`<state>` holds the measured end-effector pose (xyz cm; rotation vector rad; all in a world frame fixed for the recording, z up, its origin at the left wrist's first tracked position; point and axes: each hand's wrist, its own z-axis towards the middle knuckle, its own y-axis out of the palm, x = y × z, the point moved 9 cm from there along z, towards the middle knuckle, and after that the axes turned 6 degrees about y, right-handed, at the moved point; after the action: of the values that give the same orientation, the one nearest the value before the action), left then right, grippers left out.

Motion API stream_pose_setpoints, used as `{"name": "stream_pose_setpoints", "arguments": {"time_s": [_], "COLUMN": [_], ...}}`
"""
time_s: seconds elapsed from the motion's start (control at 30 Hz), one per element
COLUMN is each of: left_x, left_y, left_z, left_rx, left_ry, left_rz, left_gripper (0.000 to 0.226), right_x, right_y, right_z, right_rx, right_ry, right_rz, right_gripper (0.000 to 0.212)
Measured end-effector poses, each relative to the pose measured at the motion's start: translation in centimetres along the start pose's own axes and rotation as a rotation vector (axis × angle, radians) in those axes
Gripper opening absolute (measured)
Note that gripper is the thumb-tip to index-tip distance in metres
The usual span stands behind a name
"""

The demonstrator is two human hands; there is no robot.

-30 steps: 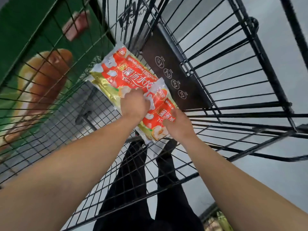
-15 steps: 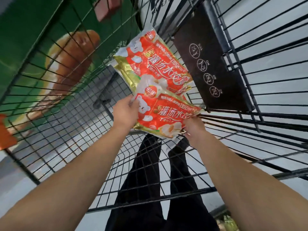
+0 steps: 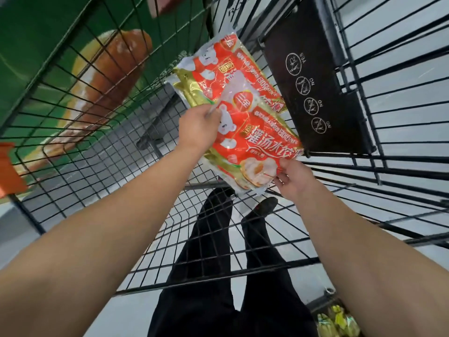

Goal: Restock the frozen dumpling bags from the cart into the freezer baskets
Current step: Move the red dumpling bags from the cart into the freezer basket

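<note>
While above the cart (image 3: 102, 152), left grip (image 3: 198, 128) and right grip (image 3: 295, 180) both pinching upper dumpling bag (image 3: 252, 147).

The red-and-gold plastic dumpling bag (image 3: 252, 147) gripped at its edges covers the lower part of a second matching dumpling bag (image 3: 218, 69) beyond it. The fingertips of the left hand (image 3: 198, 128) and right hand (image 3: 295, 178) are tucked behind the bag. Small print is unreadable.
</note>
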<state>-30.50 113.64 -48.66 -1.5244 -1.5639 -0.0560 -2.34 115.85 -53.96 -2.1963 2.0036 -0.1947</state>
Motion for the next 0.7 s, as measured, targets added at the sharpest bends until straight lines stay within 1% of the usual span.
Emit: {"name": "stream_pose_setpoints", "arguments": {"time_s": [0.07, 0.13, 0.2, 0.27, 0.37, 0.47, 0.53, 0.6, 0.7], "left_x": [-0.6, -1.4, -2.7, -5.0, -6.5, -4.8, -3.7, -2.7, -2.0], "left_y": [-0.8, -2.0, -3.5, -4.3, -5.6, -7.9, -8.9, -9.3, -10.2], "left_z": [-1.1, -2.4, -4.0, -5.2, -8.3, -12.7, -16.0, -18.7, -24.5], "left_rx": [0.029, 0.078, 0.125, 0.151, 0.179, 0.259, 0.312, 0.351, 0.452], "left_ry": [-0.067, -0.119, -0.186, -0.279, -0.362, -0.38, -0.379, -0.374, -0.339], "left_rz": [-0.071, -0.129, -0.212, -0.392, -0.627, -0.805, -0.891, -0.947, -0.994], "left_gripper": [0.039, 0.037, 0.039, 0.041, 0.026, 0.016, 0.015, 0.014, 0.013], "right_x": [-0.1, -0.3, -0.8, -1.7, -3.0, -4.3, -4.3, -4.1, -2.8], "right_y": [-0.1, 0.4, 1.5, 2.6, 3.9, 4.2, 4.1, 3.8, 2.7], "right_z": [-1.1, -2.4, -4.3, -6.1, -9.9, -14.2, -17.3, -19.5, -23.3], "right_rx": [0.0, -0.04, -0.132, -0.224, -0.369, -0.451, -0.532, -0.586, -0.613], "right_ry": [-0.035, -0.085, -0.15, -0.216, -0.28, -0.352, -0.41, -0.464, -0.574], "right_rz": [-0.004, -0.024, -0.029, -0.034, -0.066, -0.17, -0.226, -0.281, -0.383], "right_gripper": [0.01, 0.009, 0.005, 0.01, 0.012, 0.011, 0.024, 0.03, 0.031]}}
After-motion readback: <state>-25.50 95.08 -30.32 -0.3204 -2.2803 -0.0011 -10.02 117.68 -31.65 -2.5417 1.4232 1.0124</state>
